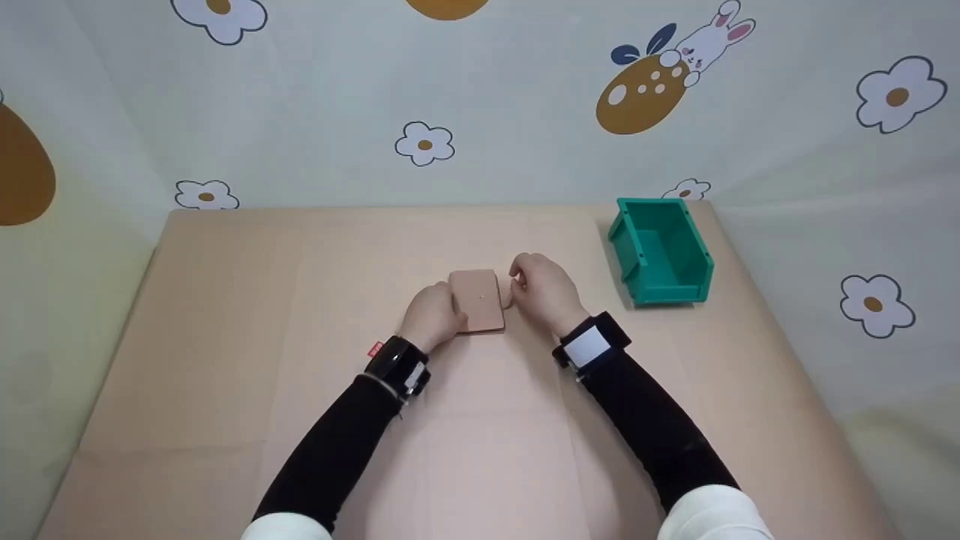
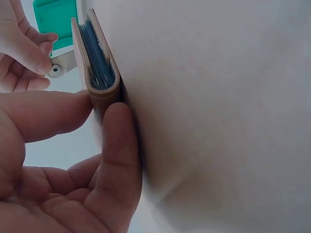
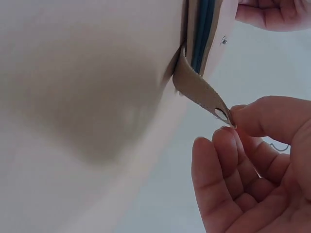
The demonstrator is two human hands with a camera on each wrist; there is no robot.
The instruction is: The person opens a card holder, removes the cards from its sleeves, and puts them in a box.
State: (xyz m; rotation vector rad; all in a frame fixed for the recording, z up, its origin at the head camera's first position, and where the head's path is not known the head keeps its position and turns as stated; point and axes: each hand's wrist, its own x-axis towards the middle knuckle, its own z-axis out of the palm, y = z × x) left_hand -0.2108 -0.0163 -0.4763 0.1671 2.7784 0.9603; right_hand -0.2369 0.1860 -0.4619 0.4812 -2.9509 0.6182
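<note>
A small tan card holder point(image 1: 480, 300) lies on the table in front of me, with dark blue sleeves point(image 2: 98, 60) between its covers. My left hand point(image 1: 433, 316) pinches its spine between thumb and fingers. A snap strap point(image 3: 199, 92) runs out from the opposite side, a metal snap near its tip. My right hand point(image 1: 546, 291) pinches the tip of that strap between thumb and forefinger, holding it away from the cover. On the upper cover sits the matching metal stud point(image 3: 224, 40).
A green plastic bin point(image 1: 664, 255) stands at the table's back right, beyond my right hand. The tan table point(image 1: 225, 360) meets a patterned cloth point(image 1: 315, 97) at its back and sides.
</note>
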